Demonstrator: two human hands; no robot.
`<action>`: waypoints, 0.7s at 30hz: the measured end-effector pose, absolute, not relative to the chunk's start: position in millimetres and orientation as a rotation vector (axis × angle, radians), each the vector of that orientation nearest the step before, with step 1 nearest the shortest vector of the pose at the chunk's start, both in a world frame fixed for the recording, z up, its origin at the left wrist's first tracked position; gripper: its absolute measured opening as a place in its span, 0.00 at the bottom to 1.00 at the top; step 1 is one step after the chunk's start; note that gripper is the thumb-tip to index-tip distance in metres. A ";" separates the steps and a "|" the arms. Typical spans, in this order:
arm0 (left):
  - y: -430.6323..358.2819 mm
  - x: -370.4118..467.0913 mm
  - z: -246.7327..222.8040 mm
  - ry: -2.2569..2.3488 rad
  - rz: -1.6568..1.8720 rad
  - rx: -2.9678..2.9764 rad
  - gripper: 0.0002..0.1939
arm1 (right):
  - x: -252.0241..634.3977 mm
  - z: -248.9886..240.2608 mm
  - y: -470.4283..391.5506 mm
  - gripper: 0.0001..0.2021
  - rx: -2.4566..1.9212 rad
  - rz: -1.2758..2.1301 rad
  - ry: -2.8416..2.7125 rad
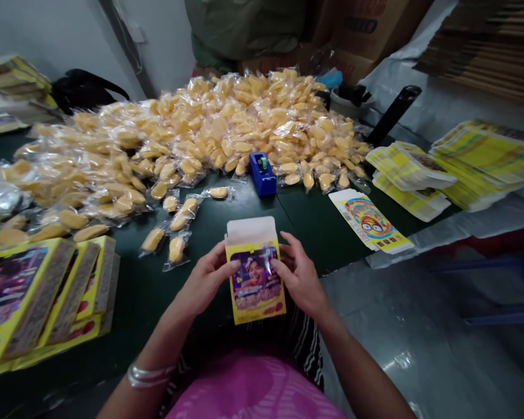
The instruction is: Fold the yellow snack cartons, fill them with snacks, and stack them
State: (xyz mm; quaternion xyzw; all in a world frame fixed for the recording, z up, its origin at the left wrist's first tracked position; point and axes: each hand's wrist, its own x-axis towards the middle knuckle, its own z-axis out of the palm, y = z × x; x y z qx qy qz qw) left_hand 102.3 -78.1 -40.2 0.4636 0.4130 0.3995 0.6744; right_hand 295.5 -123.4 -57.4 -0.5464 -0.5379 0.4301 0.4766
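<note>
Between my two hands is a yellow cardboard box (257,285) with a printed picture on its front and a white flap raised at the top. My left hand (209,273) grips its left edge, thumb on the front. On the right edge, my right hand (301,276) holds it the same way, thumb on the picture and index finger raised. Just beyond lie several loose wrapped yellow pieces (184,213) on the dark green table (305,233). A blue tape dispenser (262,173) stands behind the box.
A wide heap of wrapped yellow pieces (227,122) covers the back. Filled-looking yellow boxes (43,297) are stacked at left. Flat cartons (371,221) and bundles of them (484,157) lie at right. A black cylinder (393,113) leans near a bucket (351,105). A blue stool (502,291) stands at right.
</note>
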 end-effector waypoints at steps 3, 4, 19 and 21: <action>-95.7 91.1 -30.8 1.048 0.973 1.057 0.31 | 296.0 -55.5 -129.0 0.27 -1.085 1.214 -1.106; -102.6 88.8 -29.8 1.094 1.028 1.035 0.33 | 293.3 -56.2 -132.9 0.27 -1.045 1.230 -1.059; -148.9 53.2 -34.5 1.174 0.903 1.087 0.08 | 278.9 -44.9 -180.6 0.07 -1.230 1.237 -1.104; -146.0 55.4 -35.4 1.173 0.973 1.084 0.09 | 274.2 -44.7 -177.5 0.09 -1.256 1.177 -1.114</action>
